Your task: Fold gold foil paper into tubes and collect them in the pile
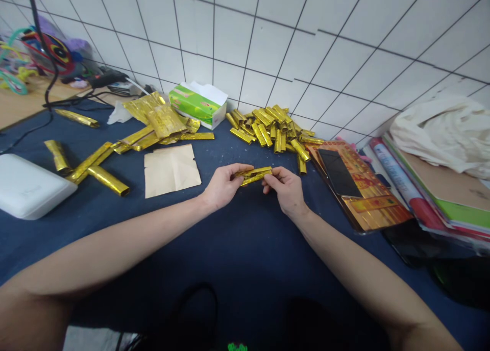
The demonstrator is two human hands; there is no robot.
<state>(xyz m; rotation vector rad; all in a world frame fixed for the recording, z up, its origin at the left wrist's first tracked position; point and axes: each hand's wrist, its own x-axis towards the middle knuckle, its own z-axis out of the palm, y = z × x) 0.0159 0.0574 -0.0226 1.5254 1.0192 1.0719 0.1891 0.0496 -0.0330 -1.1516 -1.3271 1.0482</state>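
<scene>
Between my two hands is a narrow folded strip of gold foil paper (255,176), held just above the dark blue tabletop. My left hand (225,185) pinches its left end with thumb and fingers. At the other end, my right hand (284,187) grips the strip with thumb and fingertips. Behind my hands lies a heap of similar folded gold strips (273,126). To the left, a creased beige sheet of paper (172,170) lies flat on the table, with more gold foil pieces (164,121) piled beyond it.
A green tissue box (198,103) stands against the tiled wall. At left sits a white case (32,185) near loose gold strips (109,180). On the right, a dark phone (339,172) rests on orange-gold printed packets (377,203), beside stacked folders (440,187) and white cloth (444,131).
</scene>
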